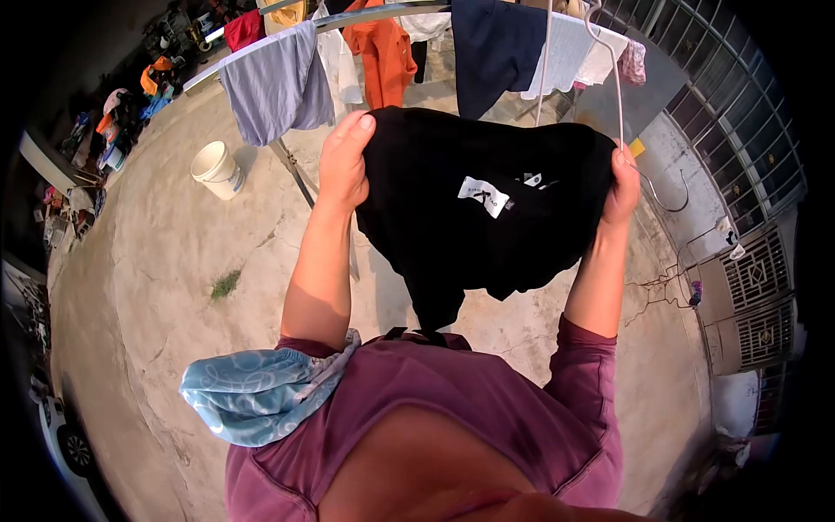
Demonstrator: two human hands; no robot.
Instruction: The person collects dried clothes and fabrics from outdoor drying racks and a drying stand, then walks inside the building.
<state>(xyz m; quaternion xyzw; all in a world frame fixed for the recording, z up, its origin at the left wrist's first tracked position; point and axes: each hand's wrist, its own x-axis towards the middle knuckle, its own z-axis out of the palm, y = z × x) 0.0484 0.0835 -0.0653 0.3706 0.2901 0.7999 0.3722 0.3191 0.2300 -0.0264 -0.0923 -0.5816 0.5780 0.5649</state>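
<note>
A black garment (417,191) is stretched between my two hands in front of my chest, its upper edge roughly level. White labels (484,197) show on its inside. My left hand (345,161) is closed on the upper left corner, thumb on top. At the opposite corner, my right hand (619,184) is closed on the cloth. A pale thin rod (614,74) runs down to that hand, and a metal hook (677,207) sticks out beside it; whether I grip these too, I cannot tell. The garment's lower part hangs loose in folds.
Ahead, a rack bears a grey-blue cloth (274,83), an orange garment (383,56) and a navy cloth (496,52). A white bucket (217,170) stands left on the concrete. Barred windows (739,87) line the right wall. A blue patterned sleeve cover (252,391) is at my left arm.
</note>
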